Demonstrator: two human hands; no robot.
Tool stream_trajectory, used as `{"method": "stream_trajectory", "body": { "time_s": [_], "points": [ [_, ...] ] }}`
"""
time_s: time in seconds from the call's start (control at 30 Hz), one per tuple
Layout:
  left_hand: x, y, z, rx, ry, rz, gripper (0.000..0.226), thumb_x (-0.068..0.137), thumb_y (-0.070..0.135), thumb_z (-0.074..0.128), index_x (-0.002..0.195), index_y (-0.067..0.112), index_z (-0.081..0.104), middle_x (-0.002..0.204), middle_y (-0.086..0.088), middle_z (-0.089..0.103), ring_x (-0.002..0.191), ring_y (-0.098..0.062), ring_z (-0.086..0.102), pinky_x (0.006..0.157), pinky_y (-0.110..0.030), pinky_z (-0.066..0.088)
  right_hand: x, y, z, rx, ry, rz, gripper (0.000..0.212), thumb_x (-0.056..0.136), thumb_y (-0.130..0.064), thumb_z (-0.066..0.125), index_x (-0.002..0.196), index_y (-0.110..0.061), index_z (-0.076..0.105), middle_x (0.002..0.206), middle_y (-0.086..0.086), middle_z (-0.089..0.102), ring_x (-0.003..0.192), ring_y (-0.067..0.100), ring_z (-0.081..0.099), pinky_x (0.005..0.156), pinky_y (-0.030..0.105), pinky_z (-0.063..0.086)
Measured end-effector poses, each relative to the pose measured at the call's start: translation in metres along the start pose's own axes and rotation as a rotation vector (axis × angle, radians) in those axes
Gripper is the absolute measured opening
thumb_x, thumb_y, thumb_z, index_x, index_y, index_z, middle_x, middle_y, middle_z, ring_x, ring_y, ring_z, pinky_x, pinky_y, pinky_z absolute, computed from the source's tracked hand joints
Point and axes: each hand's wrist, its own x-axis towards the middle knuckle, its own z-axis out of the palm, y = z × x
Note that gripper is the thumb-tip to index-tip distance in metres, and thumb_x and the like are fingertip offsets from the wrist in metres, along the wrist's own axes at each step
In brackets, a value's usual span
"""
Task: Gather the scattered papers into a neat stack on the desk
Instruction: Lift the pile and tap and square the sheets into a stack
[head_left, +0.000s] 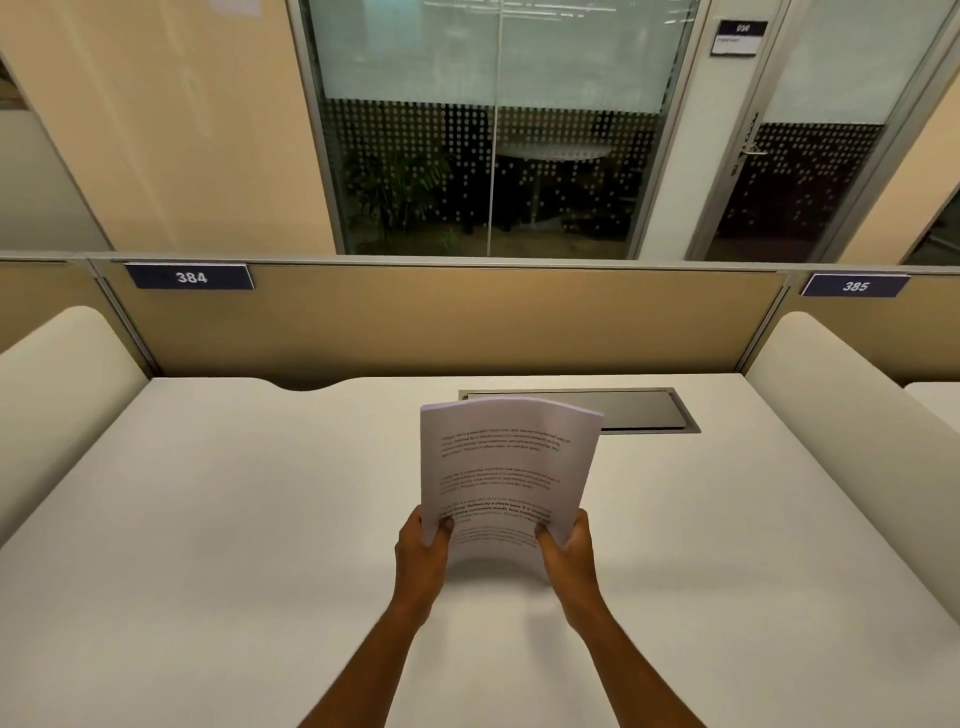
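Note:
A stack of white printed papers (504, 467) stands nearly upright above the middle of the white desk (234, 519), its top edge curling away from me. My left hand (422, 556) grips the stack's lower left side, thumb on the front sheet. My right hand (566, 553) grips the lower right side the same way. The stack's bottom edge is bowed and sits just above or on the desk surface; I cannot tell which. No loose sheets show elsewhere on the desk.
A grey cable hatch (644, 410) is set into the desk behind the papers. A tan partition (441, 317) with number plates 384 (191, 277) and 385 (854, 286) closes the far edge. Cream side dividers (62, 384) (852, 405) flank the desk.

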Motion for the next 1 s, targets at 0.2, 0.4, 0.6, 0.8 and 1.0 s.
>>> {"method": "stream_trajectory", "body": {
  "time_s": [0.2, 0.4, 0.6, 0.8, 1.0],
  "points": [
    [0.01, 0.008, -0.001, 0.102, -0.01, 0.035, 0.033, 0.1, 0.014, 0.049, 0.133, 0.011, 0.05, 0.123, -0.01, 0.063, 0.108, -0.027, 0.062, 0.092, -0.043, 0.057, 0.012, -0.017, -0.002, -0.04, -0.049, -0.009, 0.033, 0.091, -0.017, 0.061, 0.115, -0.029, 0.042, 0.11, -0.002, 0.058, 0.1, 0.017, 0.061, 0.075, 0.027, 0.056],
    [0.041, 0.04, -0.02, 0.347, -0.164, 0.116, 0.03, 0.101, 0.016, 0.046, 0.13, 0.009, 0.046, 0.122, -0.011, 0.062, 0.106, -0.029, 0.064, 0.086, -0.042, 0.058, 0.033, -0.047, -0.015, 0.049, -0.089, -0.052, 0.027, 0.085, -0.008, 0.068, 0.1, -0.024, 0.051, 0.106, 0.004, 0.067, 0.096, 0.019, 0.067, 0.072, 0.026, 0.057],
    [0.078, 0.088, -0.041, 0.616, -0.357, 0.223, 0.023, 0.101, 0.016, 0.045, 0.119, 0.004, 0.05, 0.117, -0.014, 0.066, 0.098, -0.027, 0.067, 0.077, -0.032, 0.058, 0.061, -0.083, -0.044, 0.279, -0.11, -0.082, 0.049, 0.08, 0.0, 0.073, 0.118, -0.018, 0.048, 0.11, 0.011, 0.063, 0.098, 0.028, 0.065, 0.078, 0.042, 0.061],
    [0.092, 0.135, -0.043, 0.817, -0.485, 0.286, 0.016, 0.1, 0.016, 0.043, 0.112, 0.012, 0.053, 0.116, -0.007, 0.066, 0.103, -0.027, 0.066, 0.085, -0.042, 0.058, 0.073, -0.093, -0.065, 0.312, -0.109, -0.057, 0.045, 0.075, -0.004, 0.078, 0.108, -0.022, 0.052, 0.107, 0.011, 0.062, 0.091, 0.027, 0.066, 0.07, 0.034, 0.061],
    [0.099, 0.171, -0.039, 1.063, -0.579, 0.418, 0.011, 0.097, 0.015, 0.042, 0.097, 0.017, 0.052, 0.111, -0.007, 0.069, 0.101, -0.027, 0.068, 0.084, -0.045, 0.058, 0.075, -0.089, -0.081, -0.204, -0.232, -0.12, 0.044, 0.076, -0.019, 0.08, 0.112, -0.025, 0.054, 0.104, -0.004, 0.067, 0.09, 0.017, 0.068, 0.061, 0.018, 0.058]
  ]
}}
